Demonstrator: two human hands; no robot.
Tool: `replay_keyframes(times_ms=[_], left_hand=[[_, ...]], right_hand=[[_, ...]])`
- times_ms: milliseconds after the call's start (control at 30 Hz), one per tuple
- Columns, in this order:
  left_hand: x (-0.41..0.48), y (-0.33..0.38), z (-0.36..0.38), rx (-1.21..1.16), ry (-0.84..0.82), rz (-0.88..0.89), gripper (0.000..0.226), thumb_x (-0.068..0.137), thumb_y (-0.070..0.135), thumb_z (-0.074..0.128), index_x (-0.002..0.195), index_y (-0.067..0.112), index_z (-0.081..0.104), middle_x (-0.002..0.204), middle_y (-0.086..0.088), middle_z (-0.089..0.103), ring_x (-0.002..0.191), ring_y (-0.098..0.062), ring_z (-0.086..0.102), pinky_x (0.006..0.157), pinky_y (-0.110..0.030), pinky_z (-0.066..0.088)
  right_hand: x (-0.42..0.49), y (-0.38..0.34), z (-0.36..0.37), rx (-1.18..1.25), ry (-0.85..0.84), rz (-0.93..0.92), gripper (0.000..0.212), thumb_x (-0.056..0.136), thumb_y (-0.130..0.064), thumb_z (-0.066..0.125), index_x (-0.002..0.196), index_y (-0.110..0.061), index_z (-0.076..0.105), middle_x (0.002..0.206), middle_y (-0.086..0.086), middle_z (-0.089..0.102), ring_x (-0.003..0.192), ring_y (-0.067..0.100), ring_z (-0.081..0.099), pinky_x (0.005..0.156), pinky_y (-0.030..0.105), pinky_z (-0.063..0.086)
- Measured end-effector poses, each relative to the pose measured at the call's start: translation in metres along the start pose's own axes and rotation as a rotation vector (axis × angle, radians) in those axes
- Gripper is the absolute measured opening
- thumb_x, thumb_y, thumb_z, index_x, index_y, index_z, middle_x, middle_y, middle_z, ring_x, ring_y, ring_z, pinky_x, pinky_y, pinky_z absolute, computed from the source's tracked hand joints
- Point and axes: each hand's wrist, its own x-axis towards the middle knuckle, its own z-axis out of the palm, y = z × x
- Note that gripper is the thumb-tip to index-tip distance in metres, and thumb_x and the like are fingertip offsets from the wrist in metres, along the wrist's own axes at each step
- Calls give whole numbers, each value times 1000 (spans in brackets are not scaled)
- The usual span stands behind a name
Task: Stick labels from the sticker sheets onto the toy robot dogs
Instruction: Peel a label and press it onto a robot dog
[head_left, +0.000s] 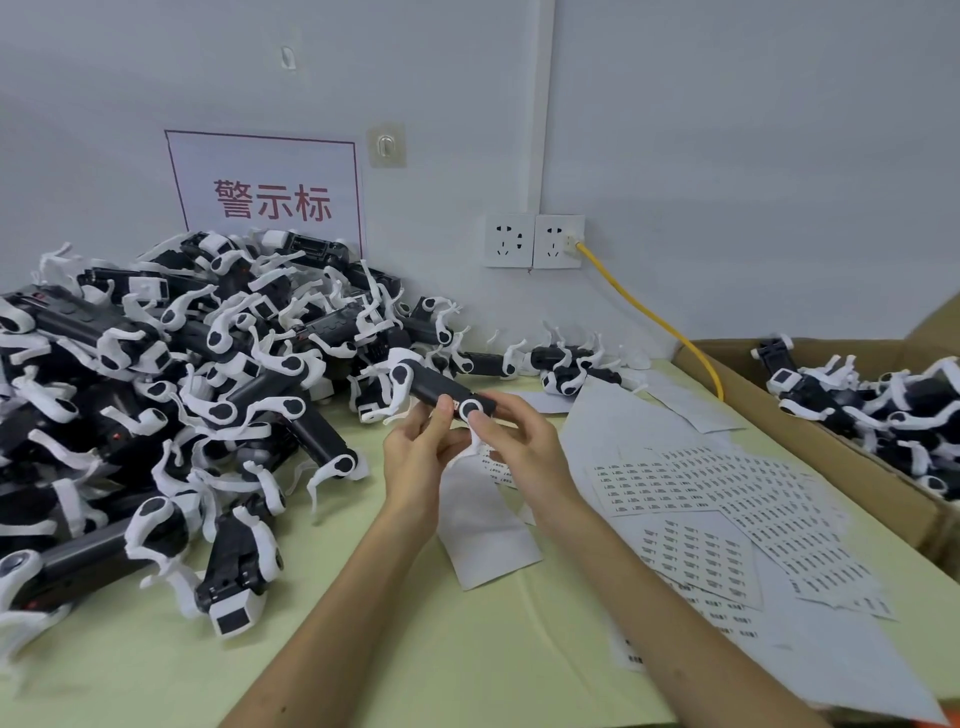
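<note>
Item: black-and-white plastic toy robot dog (434, 387), held above the pale green desk (441, 649) at centre, between the heap and the sheets. Left hand (418, 452) grips its body, thumb beside a small red mark, probably a label being pressed down. Right hand (519, 447) has its fingers (480, 421) clamped at the white hip joint. Next, likely: smooth the label flat, then peel another from the white printed sticker sheets (717, 483) to the right. Adjacent: heap of like dogs (182, 374) to the left; brown cardboard box (841, 462) of dogs at right, cut off. Label print illegible; the dog's underside is hidden.
</note>
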Motion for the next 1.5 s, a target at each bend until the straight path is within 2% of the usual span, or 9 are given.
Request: replay_keyframes(times_ms=[133, 333, 467, 667, 1000, 1133, 1233, 1333, 1500], left_hand=[[0, 6, 2, -75, -2, -43, 40, 109, 36, 46, 104, 7, 73, 100, -9, 79, 76, -20, 67, 85, -37, 53], [-2, 5, 2, 2, -15, -69, 34, 100, 29, 66, 118, 0, 65, 102, -15, 65, 97, -30, 58, 107, -53, 47], [-3, 7, 2, 18, 11, -63, 28, 102, 27, 62, 115, 2, 65, 103, -17, 64, 97, -30, 55, 102, -49, 47], [-5, 7, 4, -4, 26, -79, 41, 105, 31, 57, 124, -4, 63, 104, -16, 61, 99, -30, 53, 112, -59, 41], [-5, 7, 4, 10, 10, -64, 39, 104, 35, 57, 122, 3, 68, 126, -29, 66, 98, -30, 55, 112, -56, 42], [-4, 4, 3, 50, 15, -76, 42, 104, 38, 58, 122, 2, 69, 121, -28, 70, 107, -46, 65, 112, -55, 46], [-2, 2, 1, 75, 24, -87, 46, 106, 42, 51, 121, 4, 72, 112, -16, 77, 101, -29, 73, 94, -39, 58], [2, -1, -2, 205, -10, -98, 43, 110, 43, 41, 119, 17, 73, 107, 1, 80, 87, -11, 72, 78, -26, 53], [2, -18, 4, 428, -183, -138, 19, 105, 15, 56, 109, 16, 75, 98, 2, 80, 88, -17, 71, 76, -25, 52]], right_hand=[[0, -1, -2, 14, -18, 15, 20, 93, -29, 75, 113, -30, 72, 107, -9, 71, 89, 0, 68, 88, 38, 58], [-2, -2, -1, -11, -17, -11, 26, 91, -22, 77, 116, -27, 71, 111, -6, 72, 89, 8, 70, 83, 34, 57], [-3, -1, 0, -27, -34, -14, 29, 91, -20, 76, 119, -25, 70, 115, -4, 71, 92, 10, 71, 81, 31, 56], [-1, -2, -1, 10, -50, -23, 30, 90, -18, 78, 118, -25, 70, 114, -4, 73, 94, 14, 73, 76, 25, 58], [2, -2, -3, 84, -56, -23, 30, 87, -13, 80, 114, -23, 73, 109, -2, 76, 100, 14, 72, 74, 19, 54], [4, -1, -6, 78, -65, -14, 33, 87, -16, 81, 118, -20, 73, 111, 2, 76, 101, 15, 73, 80, 26, 58], [7, 1, -9, 33, -22, 16, 15, 91, -23, 77, 104, -30, 77, 101, 3, 77, 95, 21, 73, 81, 33, 60], [14, -4, -19, 89, 96, 205, 15, 96, -34, 66, 93, -23, 76, 91, 10, 78, 85, 29, 76, 67, 32, 59], [27, -8, -59, 219, 229, 489, 36, 92, -40, 67, 107, -7, 69, 99, 21, 76, 72, 27, 71, 63, 30, 59]])
